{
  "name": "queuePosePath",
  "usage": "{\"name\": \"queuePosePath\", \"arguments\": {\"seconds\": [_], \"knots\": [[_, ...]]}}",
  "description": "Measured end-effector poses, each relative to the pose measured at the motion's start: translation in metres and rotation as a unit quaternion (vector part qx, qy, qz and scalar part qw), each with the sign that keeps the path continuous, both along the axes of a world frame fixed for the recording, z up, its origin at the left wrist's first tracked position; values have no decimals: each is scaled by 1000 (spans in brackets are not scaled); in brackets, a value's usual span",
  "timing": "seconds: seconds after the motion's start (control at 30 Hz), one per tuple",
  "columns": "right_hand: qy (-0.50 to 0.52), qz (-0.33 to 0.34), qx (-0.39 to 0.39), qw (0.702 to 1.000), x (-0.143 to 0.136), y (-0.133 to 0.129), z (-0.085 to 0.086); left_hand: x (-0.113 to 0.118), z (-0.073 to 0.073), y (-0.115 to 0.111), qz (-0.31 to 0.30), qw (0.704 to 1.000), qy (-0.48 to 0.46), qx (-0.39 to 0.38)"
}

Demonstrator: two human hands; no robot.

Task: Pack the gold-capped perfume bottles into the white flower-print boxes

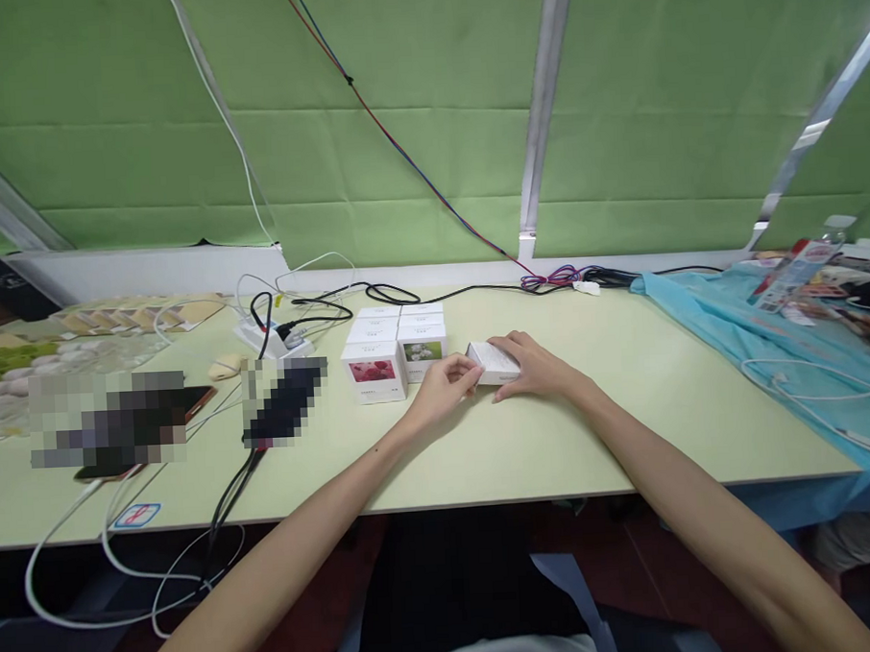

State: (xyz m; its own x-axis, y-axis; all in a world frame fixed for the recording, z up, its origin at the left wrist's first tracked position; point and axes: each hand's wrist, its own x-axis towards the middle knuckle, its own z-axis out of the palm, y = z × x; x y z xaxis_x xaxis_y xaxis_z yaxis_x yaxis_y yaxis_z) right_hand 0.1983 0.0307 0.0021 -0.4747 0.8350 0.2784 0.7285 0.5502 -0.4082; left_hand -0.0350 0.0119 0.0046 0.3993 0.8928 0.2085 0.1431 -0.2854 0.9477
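Observation:
A small white box [495, 362] lies on its side on the pale table, between my two hands. My right hand [527, 363] is wrapped over its right end, thumb low and fingers on top. At its left end, my left hand [450, 381] has its fingers pinched together against the box; what lies between those fingertips is hidden. Just left of my left hand stand several white boxes in two rows. The front box [376, 373] carries a red flower picture, and the one beside it [423, 350] shows white flowers on green.
A power strip [273, 341] with cables sits left of the boxes. Two phones, one dark [286, 400] and one further left [147, 430], lie with cords over the table edge. Blue plastic sheeting [739, 351] and a bottle [800, 267] are at the right.

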Motion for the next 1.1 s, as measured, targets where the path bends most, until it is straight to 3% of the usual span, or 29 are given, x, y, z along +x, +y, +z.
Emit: {"name": "queuePosePath", "arguments": {"seconds": [0.1,0.27,0.6,0.8,0.97,1.1], "knots": [[-6,-1,9,1000,0,1,-2,3,-8,4,36,997,-18,-59],[-10,-8,22,1000,2,3,-4,10,-11,3,44,989,-60,-125],[-10,8,9,1000,3,-2,0,19,0,-7,3,953,-164,-253],[-42,25,15,999,9,1,-3,22,-5,-2,49,981,-29,-187],[-56,29,22,998,21,8,-6,21,-12,1,79,988,34,-126],[-43,33,5,999,31,15,-8,18,-8,-7,100,989,81,-72]]}}
